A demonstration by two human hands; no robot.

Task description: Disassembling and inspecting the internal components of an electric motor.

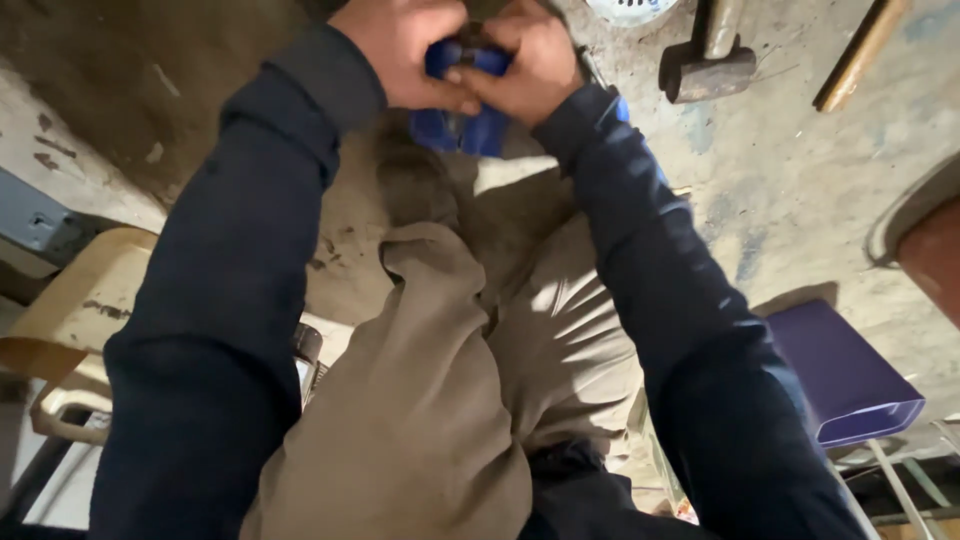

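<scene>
Both hands meet at the top of the view, pressed close together and clamped on a blue object [462,128]. The left hand [405,50] grips its upper left part, and the right hand [530,62] closes over its upper right, fingertips touching the left hand's. The blue object hangs partly below the hands, above the person's beige trousers [450,400]; it may be a cloth or a soft plastic piece, but the hands hide too much of it to tell.

Right of the right hand, near the top edge, a hammer [708,62] lies on the dusty concrete floor [800,180], with a wooden handle [860,55] further right. Just above the right hand sits a round white thing [630,8], cut off by the frame. Well below and right of the right hand stands a purple box-shaped container [845,375], its inside out of view. At the far right edge is a reddish-brown curved vessel [935,255]. Below the left arm sits a pale wooden stool [80,300].
</scene>
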